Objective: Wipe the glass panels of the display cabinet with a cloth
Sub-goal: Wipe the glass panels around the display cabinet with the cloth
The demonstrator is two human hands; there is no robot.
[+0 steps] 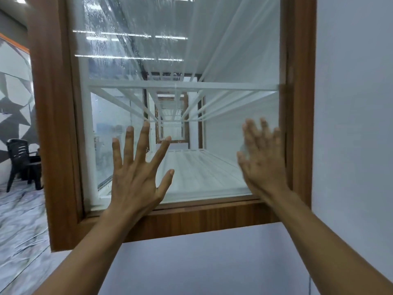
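1. Left grip [136, 177]: fingers straight and fanned wide apart, thumb out to the side, back of the hand toward me. It holds nothing. It is raised in front of the lower left part of the glass panel [212, 50]; I cannot tell whether the fingertips touch the glass.
2. Right grip [263, 165]: fingers straight and loosely spread, holding nothing. It sits at the lower right part of the same panel, just beside the right upright of the wooden frame [55, 124]. It is blurred, so contact with the glass cannot be confirmed.
3. Glass panel: directly ahead of me, set upright in the brown wooden frame, which is mounted in a pale wall [350, 103]. Both forearms cross the bottom rail of the frame.
4. Panel surface: droplets and streaks [102, 28] cover the upper left area. Ceiling light strips are reflected across it.
5. Cabinet interior: white shelf bars [182, 86] run across and recede behind the glass.
6. Surroundings: a dark plastic chair [21, 162] stands at the far left on a marbled floor [19, 220].
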